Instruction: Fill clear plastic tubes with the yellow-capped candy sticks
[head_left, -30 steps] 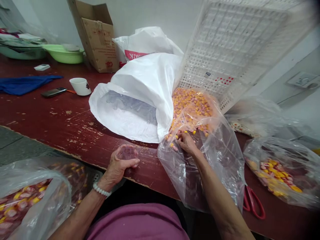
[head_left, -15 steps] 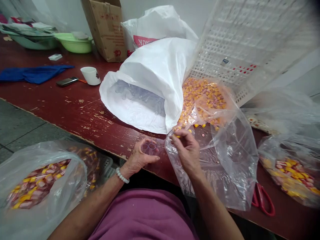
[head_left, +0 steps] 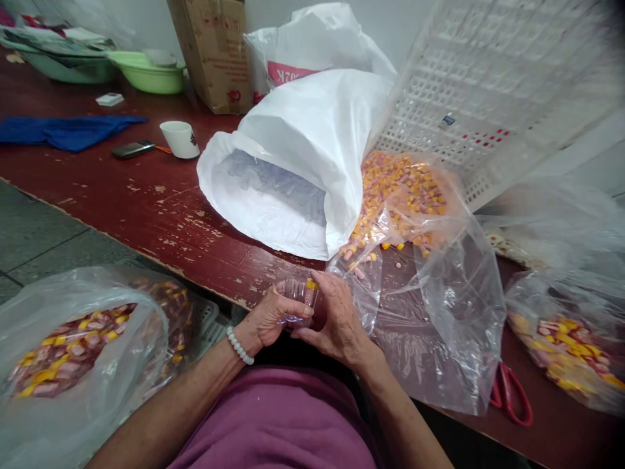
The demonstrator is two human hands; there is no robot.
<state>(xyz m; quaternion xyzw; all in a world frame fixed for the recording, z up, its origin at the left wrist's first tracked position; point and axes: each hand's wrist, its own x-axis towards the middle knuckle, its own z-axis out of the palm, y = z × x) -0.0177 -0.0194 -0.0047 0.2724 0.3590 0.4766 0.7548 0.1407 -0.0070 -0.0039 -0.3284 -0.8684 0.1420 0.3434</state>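
Note:
Over the table's front edge, my left hand (head_left: 274, 315) is closed round a few small clear plastic tubes (head_left: 293, 286). My right hand (head_left: 336, 317) has come up against them from the right, fingers curled. At its fingertips a small yellow-and-pink piece (head_left: 311, 285) shows at the tubes' right side; I cannot tell how deep it sits. Just beyond my hands lies a white sack (head_left: 263, 228), its mouth towards me, with clear plastic pieces (head_left: 278, 179) inside. A clear plastic bag (head_left: 439, 339) at the right has a heap of yellow-and-pink pieces (head_left: 403, 189) in its far part.
A white perforated crate (head_left: 424, 104) leans behind the heap. Red-handled scissors (head_left: 515, 394) lie by the bag. Filled bags stand at lower left (head_left: 112, 371) and right (head_left: 561, 384). A white cup (head_left: 180, 140), phone (head_left: 133, 149), blue cloth (head_left: 68, 132) and carton (head_left: 215, 58) are farther back.
My right hand has moved left from the pieces at the clear bag to the tubes in my left hand. A yellow-and-pink piece now shows at the tubes. The view has shifted slightly.

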